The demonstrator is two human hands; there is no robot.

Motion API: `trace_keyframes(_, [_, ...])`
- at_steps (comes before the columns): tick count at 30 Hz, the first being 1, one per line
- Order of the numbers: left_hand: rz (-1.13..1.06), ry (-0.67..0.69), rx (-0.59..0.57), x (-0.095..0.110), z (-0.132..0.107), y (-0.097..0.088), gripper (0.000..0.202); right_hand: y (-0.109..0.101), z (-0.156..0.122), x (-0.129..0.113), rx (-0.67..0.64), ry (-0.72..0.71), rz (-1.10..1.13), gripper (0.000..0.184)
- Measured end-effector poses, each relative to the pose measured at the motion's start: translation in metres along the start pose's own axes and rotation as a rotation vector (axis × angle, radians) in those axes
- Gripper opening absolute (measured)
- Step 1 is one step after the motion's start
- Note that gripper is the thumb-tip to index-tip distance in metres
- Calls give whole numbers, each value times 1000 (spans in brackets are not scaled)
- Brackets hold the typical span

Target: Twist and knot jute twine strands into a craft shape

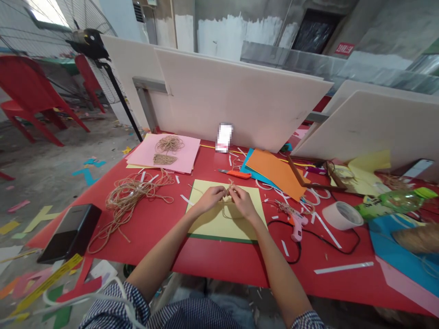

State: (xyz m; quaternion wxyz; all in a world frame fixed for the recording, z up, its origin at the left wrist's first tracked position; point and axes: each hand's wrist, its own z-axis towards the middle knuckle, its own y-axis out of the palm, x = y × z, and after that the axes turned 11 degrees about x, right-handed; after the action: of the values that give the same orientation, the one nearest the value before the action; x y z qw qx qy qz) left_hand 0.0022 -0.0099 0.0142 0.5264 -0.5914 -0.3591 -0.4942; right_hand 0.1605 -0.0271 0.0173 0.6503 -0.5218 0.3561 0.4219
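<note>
- We see the left hand (213, 199) and the right hand (243, 203) drawn close together, fingers curled rather than spread, their fingertips pinching a small knot of jute twine (229, 193).
- That knot sits just above a pale yellow card (219, 226) on the red table (219, 265), and a loop of twine (229, 212) hangs down onto the card.
- We judge the work part done: a flat twine piece (165, 159) and a twine coil (169, 144) lie ready on a pink sheet (185, 155).
- A loose tangle of twine (133, 201) lies unworked at the left, so much seems left.
- A pink glue gun (297, 227) lies to the right, its black cord (343, 249) trailing across the table.
- The fingers hide the knot, so we cannot tell how it is tied.
- A blurred white object (224, 137) stays unreadable.
</note>
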Motion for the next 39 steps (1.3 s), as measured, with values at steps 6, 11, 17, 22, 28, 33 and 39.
trace_keyframes(6, [130,73,-28,-5,1,-2,21,-7,1,3,-105,-62,-66,33])
trace_keyframes(11, [75,54,174,-11,3,-1,19,-8,-2,-1,-57,-240,-287,26])
trace_keyframes(17, [-67,-77,-31,-14,3,3,22,-5,-4,-1,13,-371,-638,28])
trace_keyframes(22, [253,103,164,-6,-2,8,20,6,-8,2,199,-284,-502,30])
trace_keyframes(28, [576,195,270,-3,-13,20,12,21,-11,4,298,18,-97,39])
trace_keyframes(33, [646,162,291,-3,-15,25,24,26,-9,7,265,126,117,37])
trace_keyframes(39, [681,129,302,0,-17,26,30,30,-10,11,320,110,111,34])
